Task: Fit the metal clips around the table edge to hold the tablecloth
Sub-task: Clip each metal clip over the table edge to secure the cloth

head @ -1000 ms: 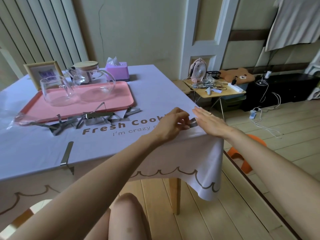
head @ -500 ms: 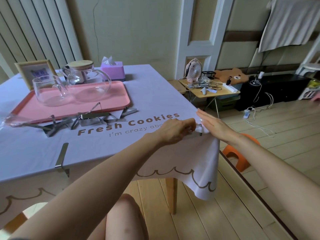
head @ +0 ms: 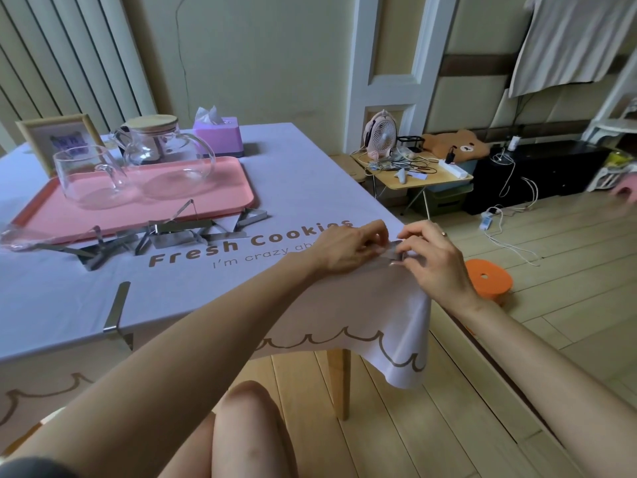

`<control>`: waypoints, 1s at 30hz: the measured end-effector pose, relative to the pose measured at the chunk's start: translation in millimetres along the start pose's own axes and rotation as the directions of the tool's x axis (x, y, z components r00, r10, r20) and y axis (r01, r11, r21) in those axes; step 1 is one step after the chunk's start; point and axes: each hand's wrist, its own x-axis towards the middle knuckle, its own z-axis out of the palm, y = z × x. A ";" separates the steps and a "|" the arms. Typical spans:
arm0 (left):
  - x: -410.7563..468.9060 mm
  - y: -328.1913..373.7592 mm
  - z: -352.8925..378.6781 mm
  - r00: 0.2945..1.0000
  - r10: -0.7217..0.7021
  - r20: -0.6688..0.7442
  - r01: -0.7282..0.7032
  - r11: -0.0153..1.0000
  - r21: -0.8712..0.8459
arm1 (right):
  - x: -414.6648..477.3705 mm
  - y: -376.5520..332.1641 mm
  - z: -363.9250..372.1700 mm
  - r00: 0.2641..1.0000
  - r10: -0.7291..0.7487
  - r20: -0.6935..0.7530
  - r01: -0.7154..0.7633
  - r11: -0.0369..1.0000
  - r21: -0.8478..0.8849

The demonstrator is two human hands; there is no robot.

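A pale lilac tablecloth [head: 310, 174] printed "Fresh Cookies" covers the table and hangs over its near edge. At the near right corner my left hand [head: 348, 248] and my right hand [head: 432, 260] meet on one metal clip [head: 393, 251], of which only a short grey strip shows between the fingers. Both hands pinch it against the cloth at the corner. One metal clip [head: 115, 310] sits fitted over the near edge further left. A pile of several loose metal clips [head: 165, 236] lies in front of the pink tray.
A pink tray [head: 220, 198] carries a glass jug [head: 88, 175] and a glass teapot [head: 162, 150]. Behind stand a picture frame [head: 57, 136] and a purple tissue box [head: 219, 136]. An orange stool [head: 487, 279] and a small side table [head: 413, 174] with a fan stand right of the corner.
My right hand went from flat and open beside the corner to curled fingers pinching the clip. Both hands have shifted slightly toward the corner. The view has swung a little left.
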 end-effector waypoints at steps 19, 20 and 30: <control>0.4 -3.4 -0.7 0.998 -0.058 0.016 0.059 0.989 -0.132 | -41.9 -68.5 26.7 0.761 0.638 0.118 -0.399 0.317 0.861; 1.0 -4.0 -0.6 0.998 -0.056 0.019 0.058 0.990 -0.128 | -41.4 -70.9 27.8 0.766 0.628 0.135 -0.386 0.282 0.878; 0.2 -14.4 8.7 0.999 0.036 -0.015 -0.036 0.998 -0.056 | -45.4 -83.7 37.9 0.729 0.656 0.197 -0.423 0.205 0.883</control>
